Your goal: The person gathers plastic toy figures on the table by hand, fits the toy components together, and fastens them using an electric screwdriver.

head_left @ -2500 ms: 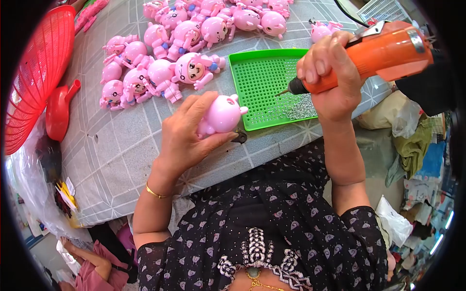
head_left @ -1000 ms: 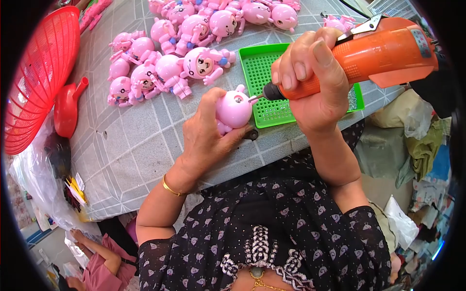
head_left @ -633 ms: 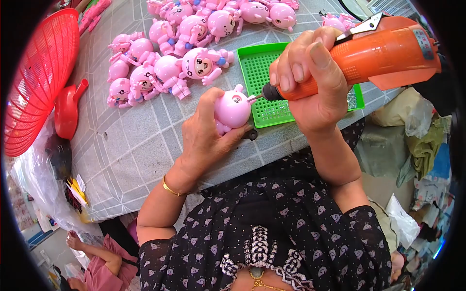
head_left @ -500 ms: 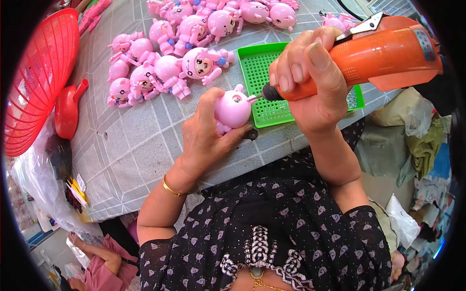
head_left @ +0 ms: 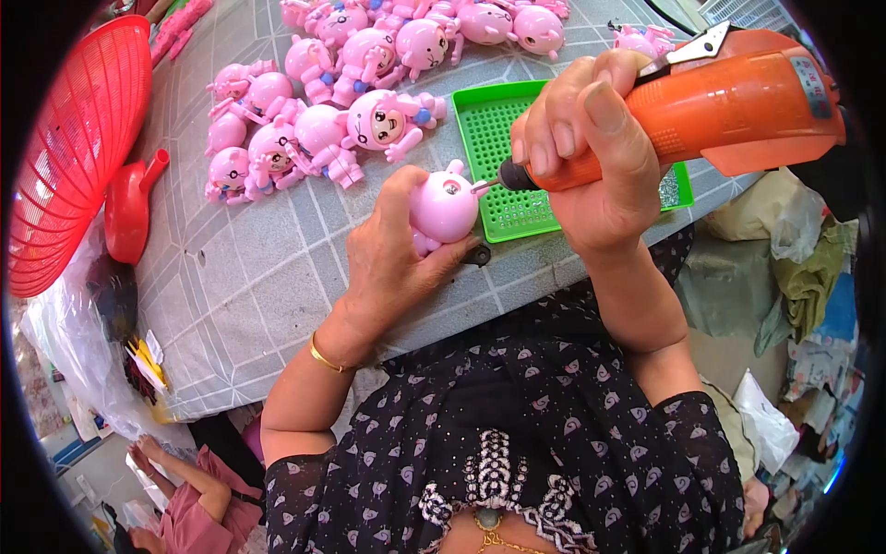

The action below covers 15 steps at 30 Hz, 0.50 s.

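My left hand [head_left: 392,245] is wrapped round a pink toy figure [head_left: 444,209], its round head facing up and to the right. My right hand [head_left: 600,152] grips an orange electric screwdriver [head_left: 729,100], held nearly level. The thin bit reaches the small ear on the right of the toy's head; whether it sits in a hole there cannot be made out. Behind the bit lies a green perforated tray [head_left: 489,120] with small silvery screws [head_left: 668,189], partly hidden by my right hand. A small dark metal piece [head_left: 477,255] shows beside my left thumb.
Several pink figures [head_left: 320,134] lie in a cluster at the back left of the grey table [head_left: 240,286]. Another pink figure [head_left: 643,41] lies behind the tray. A red basket [head_left: 88,138] and a red scoop-like piece [head_left: 126,212] stand at the left. A co-worker [head_left: 198,499] sits lower left.
Since the earliest frame, the screwdriver has come down and left until its bit meets the toy's head. Over the last half second my hands have barely moved; the co-worker's arms have shifted slightly.
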Motion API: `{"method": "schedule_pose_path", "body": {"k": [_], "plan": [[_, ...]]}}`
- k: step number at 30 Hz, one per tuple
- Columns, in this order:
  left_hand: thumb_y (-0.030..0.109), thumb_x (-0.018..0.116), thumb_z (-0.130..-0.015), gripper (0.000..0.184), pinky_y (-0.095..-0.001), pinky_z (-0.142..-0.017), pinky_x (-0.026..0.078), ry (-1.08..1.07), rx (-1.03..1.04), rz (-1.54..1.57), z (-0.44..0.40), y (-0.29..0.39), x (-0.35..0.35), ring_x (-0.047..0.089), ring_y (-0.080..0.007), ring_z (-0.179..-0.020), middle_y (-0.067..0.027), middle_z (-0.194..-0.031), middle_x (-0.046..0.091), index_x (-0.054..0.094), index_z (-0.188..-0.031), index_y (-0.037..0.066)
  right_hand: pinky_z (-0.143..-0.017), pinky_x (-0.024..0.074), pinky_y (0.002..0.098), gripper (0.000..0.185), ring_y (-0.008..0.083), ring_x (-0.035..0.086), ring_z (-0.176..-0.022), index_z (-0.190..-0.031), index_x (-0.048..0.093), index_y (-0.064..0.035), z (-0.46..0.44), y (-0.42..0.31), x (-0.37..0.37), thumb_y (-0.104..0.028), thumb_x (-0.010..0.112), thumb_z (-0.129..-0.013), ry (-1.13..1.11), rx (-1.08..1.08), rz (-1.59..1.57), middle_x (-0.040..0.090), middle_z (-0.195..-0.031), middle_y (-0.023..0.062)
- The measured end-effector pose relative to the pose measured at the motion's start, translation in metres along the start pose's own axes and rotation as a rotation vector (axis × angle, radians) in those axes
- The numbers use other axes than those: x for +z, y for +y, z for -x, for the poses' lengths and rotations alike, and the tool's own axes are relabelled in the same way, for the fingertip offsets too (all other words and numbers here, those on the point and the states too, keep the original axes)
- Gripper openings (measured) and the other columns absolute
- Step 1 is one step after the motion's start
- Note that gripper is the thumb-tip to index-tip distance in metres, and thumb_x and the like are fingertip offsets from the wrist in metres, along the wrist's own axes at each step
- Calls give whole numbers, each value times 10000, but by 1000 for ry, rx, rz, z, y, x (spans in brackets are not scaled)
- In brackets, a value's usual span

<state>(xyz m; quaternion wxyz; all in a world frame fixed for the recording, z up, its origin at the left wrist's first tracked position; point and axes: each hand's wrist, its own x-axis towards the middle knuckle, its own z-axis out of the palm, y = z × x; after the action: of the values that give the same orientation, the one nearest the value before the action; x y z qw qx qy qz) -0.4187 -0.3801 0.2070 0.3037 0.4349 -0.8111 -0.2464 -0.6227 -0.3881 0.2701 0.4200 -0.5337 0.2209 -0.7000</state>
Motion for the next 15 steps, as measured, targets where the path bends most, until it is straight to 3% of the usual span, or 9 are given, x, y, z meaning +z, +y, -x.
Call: {"method": "schedule_pose_path", "body": {"k": [15], "plan": [[273,895,-725,730,-374,-728,562,-1,9,0,-1,2,-1,723,-295,-851,-187,-978,688,452,-1262,55,-627,473,310,184,118,500,-583,-929,409,-137,1,0,2,-222,554,-1004,-1,4,9,467,-745,8]]}}
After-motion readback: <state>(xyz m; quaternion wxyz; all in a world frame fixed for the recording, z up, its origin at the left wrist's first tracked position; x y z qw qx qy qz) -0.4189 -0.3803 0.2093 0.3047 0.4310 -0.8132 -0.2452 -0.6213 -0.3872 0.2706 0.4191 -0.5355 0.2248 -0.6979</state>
